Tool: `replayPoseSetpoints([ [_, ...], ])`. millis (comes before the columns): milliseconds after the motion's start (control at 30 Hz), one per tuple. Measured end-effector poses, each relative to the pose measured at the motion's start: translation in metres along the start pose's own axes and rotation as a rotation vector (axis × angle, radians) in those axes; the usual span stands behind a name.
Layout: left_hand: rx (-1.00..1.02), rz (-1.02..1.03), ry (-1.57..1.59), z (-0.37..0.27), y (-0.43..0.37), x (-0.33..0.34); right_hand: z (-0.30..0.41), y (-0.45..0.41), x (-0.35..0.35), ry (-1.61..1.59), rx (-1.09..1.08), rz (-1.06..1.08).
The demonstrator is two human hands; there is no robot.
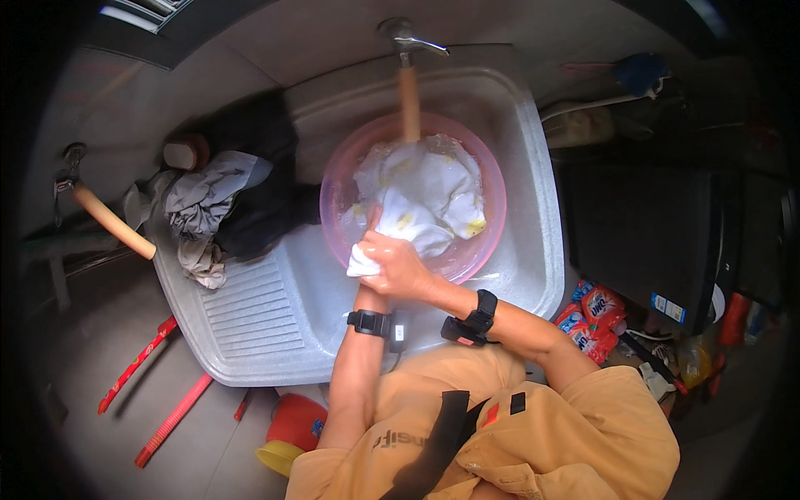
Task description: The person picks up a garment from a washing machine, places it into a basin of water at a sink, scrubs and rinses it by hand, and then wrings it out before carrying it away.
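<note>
My right hand (398,265) is closed around a bunched part of a wet white cloth (412,215), and a folded end sticks out beside its fingers. Underneath it, my left hand (375,217) is mostly covered by the right hand and the cloth; one finger shows along the cloth's edge, and its grip is hidden. Yellow stains mark the cloth, most of which lies in water in a pink plastic basin (325,209). Above the basin, a tan hose (409,103) hangs from a metal tap (406,45), its end close to the cloth.
The basin stands in a grey sink (545,206) with a ribbed washboard (253,312). Dark fabric (262,169), grey cloth (209,190) and a brush (181,153) lie at left. Another hosed tap (112,219) is farther left. Red detergent packs (600,306) sit at right below a black box-like object (637,219).
</note>
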State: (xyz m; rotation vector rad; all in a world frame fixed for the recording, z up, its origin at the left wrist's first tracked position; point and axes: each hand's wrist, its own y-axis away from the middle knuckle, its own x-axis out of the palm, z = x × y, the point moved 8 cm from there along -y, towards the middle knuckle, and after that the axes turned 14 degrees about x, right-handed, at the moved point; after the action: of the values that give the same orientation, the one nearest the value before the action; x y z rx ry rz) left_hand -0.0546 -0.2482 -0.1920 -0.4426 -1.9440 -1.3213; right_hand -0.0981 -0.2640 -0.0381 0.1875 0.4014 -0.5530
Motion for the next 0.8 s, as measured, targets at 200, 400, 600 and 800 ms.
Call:
replayPoseSetpoints([
  [200, 0.033, 0.16, 0.093, -0.015, -0.008, 0.0, -0.004, -0.015, 0.018, 0.296, -0.072, -0.122],
  [400, 0.172, 0.022, -0.508, -0.011, 0.017, 0.029, -0.091, -0.052, -0.035, 0.476, 0.272, -0.129],
  [600, 0.498, -0.053, -1.286, -0.061, 0.008, 0.023, -0.123, -0.021, -0.103, 0.377, 0.516, -0.329],
  [800, 0.785, 0.12, -2.161, -0.041, -0.006, 0.021, -0.115, 0.007, -0.053, 0.655, 0.537, 0.123],
])
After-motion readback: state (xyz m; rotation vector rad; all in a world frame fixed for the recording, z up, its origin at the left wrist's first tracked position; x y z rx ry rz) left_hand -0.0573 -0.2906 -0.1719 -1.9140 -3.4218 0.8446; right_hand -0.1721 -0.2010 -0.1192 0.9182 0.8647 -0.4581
